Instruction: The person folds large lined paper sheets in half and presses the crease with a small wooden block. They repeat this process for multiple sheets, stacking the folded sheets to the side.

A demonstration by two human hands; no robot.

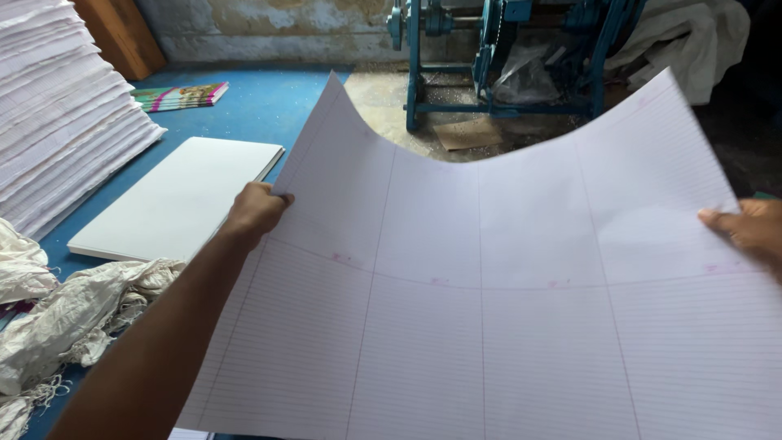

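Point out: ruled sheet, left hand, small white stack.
ruled sheet (489, 310): head view, middle of the sheet.
left hand (254, 210): head view, knuckles at sheet's edge.
small white stack (175, 195): head view, top face.

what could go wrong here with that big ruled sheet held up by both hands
The large ruled sheet is held only at its side edges by the left hand and right hand, and its middle sags, so it might crease or tear at the pinched edges. It also hides the blue surface beneath, so it could snag on the rags when lowered.
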